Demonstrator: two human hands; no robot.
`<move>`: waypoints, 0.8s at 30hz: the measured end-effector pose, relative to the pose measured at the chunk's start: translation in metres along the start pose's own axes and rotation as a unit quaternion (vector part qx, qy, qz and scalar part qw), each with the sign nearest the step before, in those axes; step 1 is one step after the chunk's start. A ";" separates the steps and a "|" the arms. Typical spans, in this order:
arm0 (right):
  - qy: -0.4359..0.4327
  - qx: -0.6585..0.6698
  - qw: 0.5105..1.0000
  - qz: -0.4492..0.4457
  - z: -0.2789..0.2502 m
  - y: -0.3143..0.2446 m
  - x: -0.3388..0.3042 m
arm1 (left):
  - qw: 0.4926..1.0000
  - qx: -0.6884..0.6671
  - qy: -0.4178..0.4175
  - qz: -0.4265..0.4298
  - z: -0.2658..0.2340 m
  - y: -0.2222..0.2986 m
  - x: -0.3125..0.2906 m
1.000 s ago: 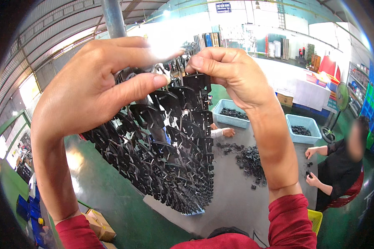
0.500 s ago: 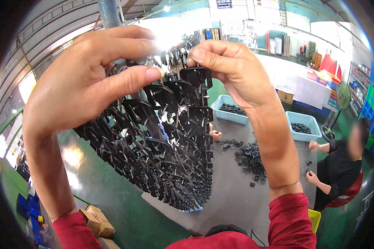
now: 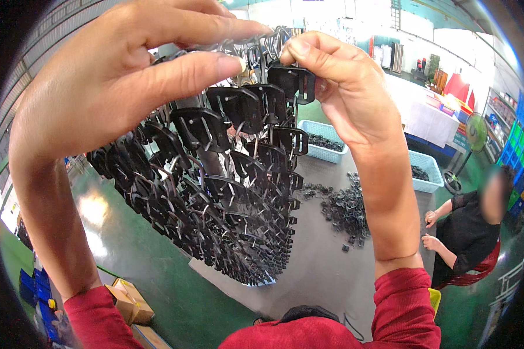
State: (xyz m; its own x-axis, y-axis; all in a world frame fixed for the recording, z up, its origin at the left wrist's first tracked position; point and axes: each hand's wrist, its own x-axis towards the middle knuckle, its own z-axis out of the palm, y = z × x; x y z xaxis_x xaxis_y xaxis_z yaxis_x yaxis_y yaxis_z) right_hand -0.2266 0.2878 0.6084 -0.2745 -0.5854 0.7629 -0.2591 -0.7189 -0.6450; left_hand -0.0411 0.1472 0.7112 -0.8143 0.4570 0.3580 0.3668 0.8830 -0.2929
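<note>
Black bracket-like pieces (image 3: 236,107) hang in dense rows from thin metal wire hooks (image 3: 255,57), forming a long hanging mass that narrows downward. My left hand (image 3: 116,75) reaches over the top row at left, its thumb and forefinger around the hooks; its other fingers are partly hidden. At the top right, my right hand (image 3: 343,75) pinches the upper edge of one black bracket (image 3: 291,80) by its hook. Whether that hook is fully seated cannot be seen behind the fingers.
Below, a grey table (image 3: 326,262) bears a pile of loose black pieces (image 3: 346,209). Two light-blue baskets (image 3: 326,131) with similar pieces stand beyond. A seated person (image 3: 468,232) in black works at the right edge. Cardboard boxes (image 3: 134,299) lie at lower left.
The hanging pieces and both hands appear higher and larger in view. My left forefinger now extends farther right along the hooks. The seated person's hands have come closer together.
</note>
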 end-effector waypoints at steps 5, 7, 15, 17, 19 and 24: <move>-0.038 -0.078 0.996 0.001 -0.008 -0.007 0.001 | 1.000 0.023 -0.004 0.007 0.000 -0.002 0.001; -0.065 -0.078 0.995 0.017 -0.011 -0.008 0.002 | 0.998 0.053 -0.007 0.015 0.000 -0.001 0.000; -0.001 -0.059 0.998 0.006 -0.001 -0.002 0.001 | 1.000 -0.010 -0.018 -0.019 0.001 0.001 0.000; 0.013 -0.046 0.999 -0.015 0.005 -0.001 -0.001 | 1.000 0.000 -0.019 -0.016 0.001 0.001 0.000; 0.065 -0.148 0.986 -0.035 0.010 -0.001 -0.003 | 1.000 0.003 -0.021 -0.009 0.001 0.001 0.000; 0.104 -0.230 0.967 -0.040 0.013 -0.007 -0.006 | 1.000 0.000 -0.021 -0.006 0.002 -0.001 0.001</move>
State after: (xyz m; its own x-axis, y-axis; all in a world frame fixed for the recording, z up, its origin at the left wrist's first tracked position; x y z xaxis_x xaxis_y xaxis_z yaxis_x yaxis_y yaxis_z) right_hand -0.2110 0.2910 0.6088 -0.4039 -0.4125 0.8165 -0.6580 -0.4890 -0.5726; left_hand -0.0428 0.1465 0.7104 -0.8364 0.4417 0.3246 0.3570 0.8883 -0.2888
